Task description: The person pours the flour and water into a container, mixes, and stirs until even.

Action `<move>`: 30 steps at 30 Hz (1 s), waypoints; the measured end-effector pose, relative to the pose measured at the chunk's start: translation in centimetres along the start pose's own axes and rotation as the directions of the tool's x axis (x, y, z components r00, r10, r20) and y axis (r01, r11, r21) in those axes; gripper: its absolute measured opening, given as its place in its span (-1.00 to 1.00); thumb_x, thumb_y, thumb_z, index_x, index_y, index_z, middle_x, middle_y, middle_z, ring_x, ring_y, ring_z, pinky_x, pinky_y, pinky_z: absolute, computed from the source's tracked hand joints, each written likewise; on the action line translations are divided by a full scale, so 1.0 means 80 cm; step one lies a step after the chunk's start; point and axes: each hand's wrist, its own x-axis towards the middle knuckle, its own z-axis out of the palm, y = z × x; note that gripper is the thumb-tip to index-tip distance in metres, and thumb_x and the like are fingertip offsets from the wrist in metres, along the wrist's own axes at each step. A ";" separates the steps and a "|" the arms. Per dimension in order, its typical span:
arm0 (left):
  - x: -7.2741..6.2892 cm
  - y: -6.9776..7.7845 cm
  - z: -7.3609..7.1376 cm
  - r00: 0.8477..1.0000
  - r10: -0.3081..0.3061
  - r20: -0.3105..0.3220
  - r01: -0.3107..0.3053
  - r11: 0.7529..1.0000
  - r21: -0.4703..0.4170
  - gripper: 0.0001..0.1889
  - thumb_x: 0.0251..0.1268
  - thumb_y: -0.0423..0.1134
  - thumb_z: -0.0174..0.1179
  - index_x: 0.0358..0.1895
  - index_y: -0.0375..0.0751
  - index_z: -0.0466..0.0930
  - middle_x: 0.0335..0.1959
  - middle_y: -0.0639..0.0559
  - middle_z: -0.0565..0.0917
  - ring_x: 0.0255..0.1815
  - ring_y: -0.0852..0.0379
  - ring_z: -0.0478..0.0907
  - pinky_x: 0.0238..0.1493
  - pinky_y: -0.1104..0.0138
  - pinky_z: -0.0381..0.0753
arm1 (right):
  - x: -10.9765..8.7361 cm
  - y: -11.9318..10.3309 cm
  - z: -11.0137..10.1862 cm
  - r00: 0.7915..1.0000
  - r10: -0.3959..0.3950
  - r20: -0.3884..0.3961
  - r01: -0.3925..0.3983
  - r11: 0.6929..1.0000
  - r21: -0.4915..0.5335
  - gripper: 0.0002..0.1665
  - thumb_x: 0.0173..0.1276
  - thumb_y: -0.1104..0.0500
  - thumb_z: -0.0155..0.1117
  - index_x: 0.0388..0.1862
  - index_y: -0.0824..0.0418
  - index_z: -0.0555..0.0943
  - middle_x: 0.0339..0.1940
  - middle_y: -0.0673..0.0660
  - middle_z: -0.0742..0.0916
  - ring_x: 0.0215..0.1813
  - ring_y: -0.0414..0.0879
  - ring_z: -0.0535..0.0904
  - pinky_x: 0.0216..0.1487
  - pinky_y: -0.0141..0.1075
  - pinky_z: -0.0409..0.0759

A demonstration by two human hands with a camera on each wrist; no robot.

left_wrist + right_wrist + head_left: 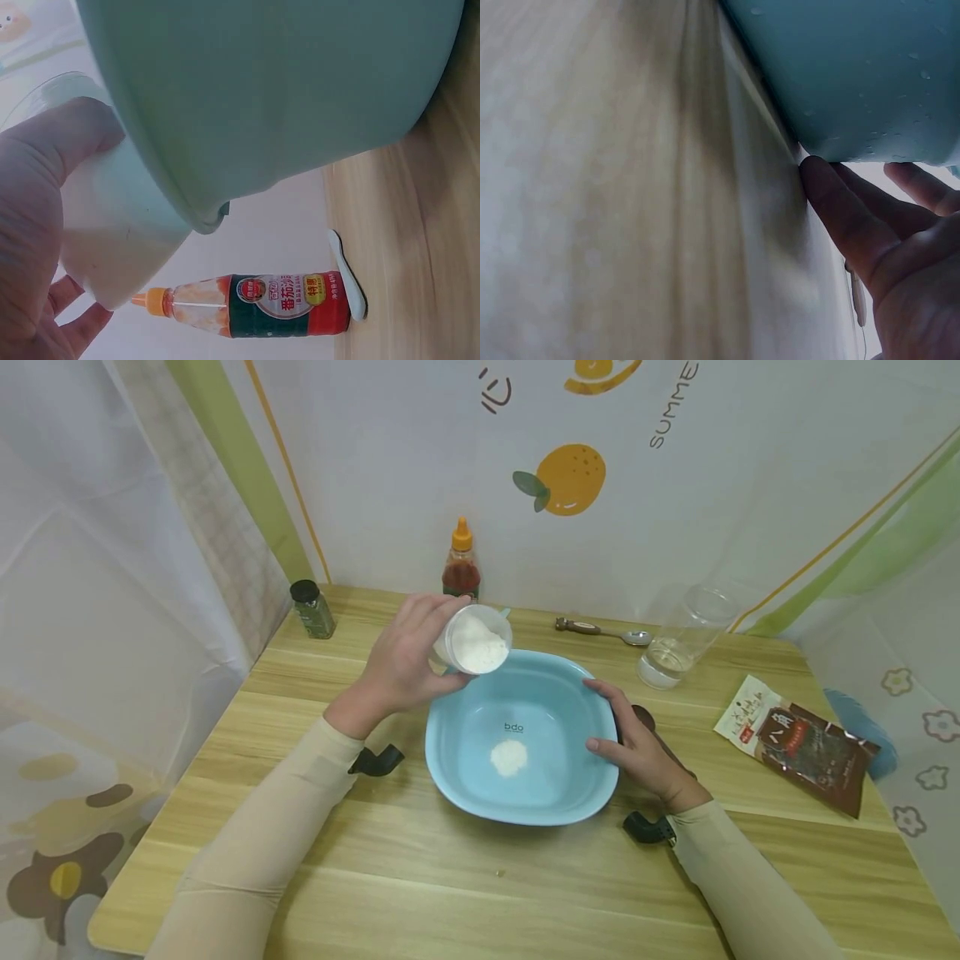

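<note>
My left hand (408,652) grips a clear plastic cup of white powder (480,643), tilted with its mouth toward me above the far left rim of a light blue basin (555,793). In the left wrist view the cup (120,217) shows beside the basin's wall (270,90), with the thumb across it. A small white powder heap (509,758) lies on the basin's floor. My right hand (637,747) holds the basin's right side, thumb over the rim. Fingers of that hand (855,217) touch the wet outer wall in the right wrist view.
Behind the basin stands a sauce bottle (461,568) with an orange cap. A spice jar (312,610) is at the far left. To the right are a spoon (603,632), a tall glass (686,639) with clear liquid, a brown spice packet (798,743) and a dark handle (660,739).
</note>
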 end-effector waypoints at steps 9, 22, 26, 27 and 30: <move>-0.004 -0.007 -0.007 0.974 -0.224 0.025 0.226 0.970 -0.093 0.04 -0.02 -0.09 0.77 0.58 -0.29 0.46 0.32 -0.20 0.66 0.35 -0.21 0.50 0.30 -0.12 0.60 | 0.001 0.002 0.001 1.000 -0.007 0.008 0.007 1.000 0.007 -0.03 0.56 0.25 0.26 0.84 0.07 0.09 0.81 0.29 0.15 0.63 0.42 0.28 0.28 -0.37 0.63; -0.019 -0.041 -0.013 0.815 -0.577 0.051 0.565 0.773 -0.288 -0.05 0.20 0.02 0.69 0.63 -0.06 0.43 0.38 0.02 0.65 0.33 0.00 0.56 0.34 -0.10 0.57 | 0.000 0.000 0.001 1.000 -0.022 0.004 0.022 1.000 -0.022 -0.02 0.57 0.23 0.26 0.84 0.07 0.07 0.79 0.32 0.18 0.59 0.42 0.32 0.27 -0.38 0.62; -0.024 -0.055 -0.016 0.763 -0.645 0.046 0.621 0.712 -0.328 -0.08 0.26 0.04 0.65 0.63 -0.07 0.42 0.41 0.00 0.63 0.35 -0.01 0.55 0.38 -0.08 0.55 | 0.000 0.001 0.000 1.000 -0.019 0.003 0.019 1.000 -0.019 -0.02 0.56 0.24 0.25 0.84 0.08 0.07 0.80 0.32 0.17 0.60 0.42 0.31 0.28 -0.39 0.61; -0.025 -0.059 -0.017 0.750 -0.660 0.045 0.633 0.697 -0.336 -0.08 0.26 0.04 0.65 0.64 -0.08 0.42 0.42 -0.02 0.62 0.35 -0.03 0.55 0.37 -0.08 0.56 | 0.000 0.002 0.000 1.000 -0.017 0.001 0.017 1.000 -0.019 -0.03 0.56 0.24 0.25 0.84 0.08 0.08 0.80 0.32 0.17 0.61 0.41 0.30 0.29 -0.40 0.61; -0.031 -0.069 -0.020 0.710 -0.703 0.050 0.672 0.655 -0.346 -0.08 0.29 0.03 0.64 0.64 -0.12 0.40 0.42 -0.08 0.61 0.32 -0.10 0.57 0.34 -0.06 0.59 | 0.000 0.002 0.000 1.000 -0.017 0.001 0.017 1.000 -0.019 -0.03 0.56 0.23 0.25 0.84 0.09 0.08 0.80 0.31 0.16 0.62 0.40 0.29 0.30 -0.41 0.59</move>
